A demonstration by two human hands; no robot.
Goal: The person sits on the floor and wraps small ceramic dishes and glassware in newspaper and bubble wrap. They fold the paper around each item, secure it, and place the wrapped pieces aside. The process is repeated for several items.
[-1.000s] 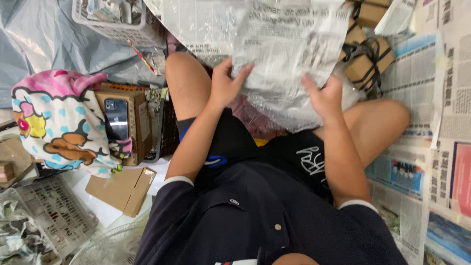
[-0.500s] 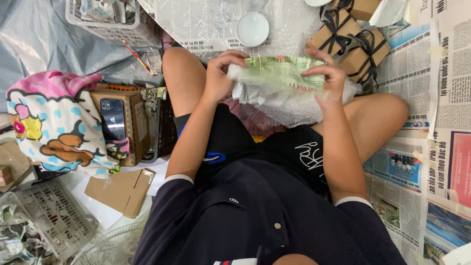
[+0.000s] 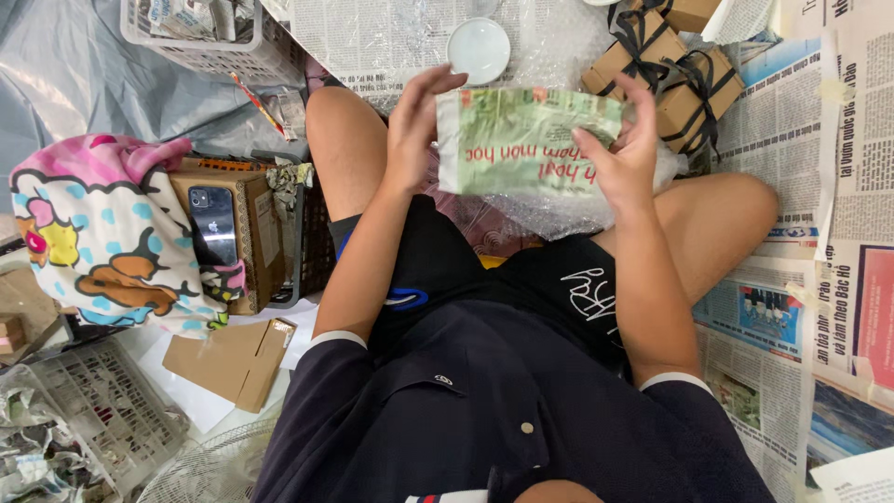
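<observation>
Over my lap I hold a bundle wrapped in green-printed newspaper (image 3: 521, 140), with bubble wrap (image 3: 559, 210) hanging out beneath it. My left hand (image 3: 414, 126) grips its left end, fingers curled over the top. My right hand (image 3: 626, 149) holds the right end, thumb on the front. Beyond the bundle a small round white dish (image 3: 479, 48) lies on a sheet of bubble wrap (image 3: 549, 37) spread over newspaper. I sit cross-legged on the floor.
Brown gift boxes tied with black ribbon (image 3: 666, 70) sit at the upper right. Newspaper sheets (image 3: 819, 186) cover the floor on the right. At left are a cardboard box with a phone (image 3: 214, 224) on it, a cartoon-print cloth (image 3: 93, 233), a white basket (image 3: 200, 33) and flat cardboard (image 3: 237, 359).
The large newspaper sheet I held spread out a second ago is now folded around the item into a compact bundle. The white dish beyond it has come into view.
</observation>
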